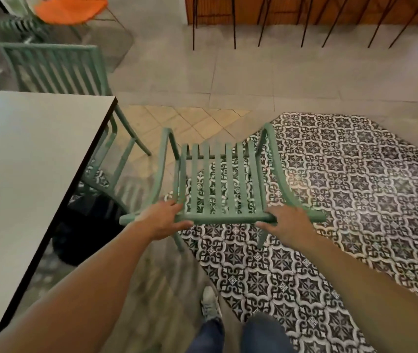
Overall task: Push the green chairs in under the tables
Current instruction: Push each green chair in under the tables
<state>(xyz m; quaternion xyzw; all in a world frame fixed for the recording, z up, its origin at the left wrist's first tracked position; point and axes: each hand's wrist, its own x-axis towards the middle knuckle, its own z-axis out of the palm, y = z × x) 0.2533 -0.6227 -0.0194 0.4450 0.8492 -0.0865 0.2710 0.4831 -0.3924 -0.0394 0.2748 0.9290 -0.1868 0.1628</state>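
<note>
A green slatted chair (219, 184) stands on the patterned floor just right of a white table (24, 174). My left hand (163, 219) grips the left part of its top back rail. My right hand (288, 222) grips the right part of the same rail. The chair is apart from the table, out in the open. A second green chair (111, 159) sits partly under the table's right edge. A third green chair (57, 68) stands at the table's far side.
A black table base (85, 225) stands under the table's near right side. An orange chair (71, 8) is at the far left. Thin black stool legs (233, 21) line a wooden counter at the back. My feet (209, 305) are right behind the chair.
</note>
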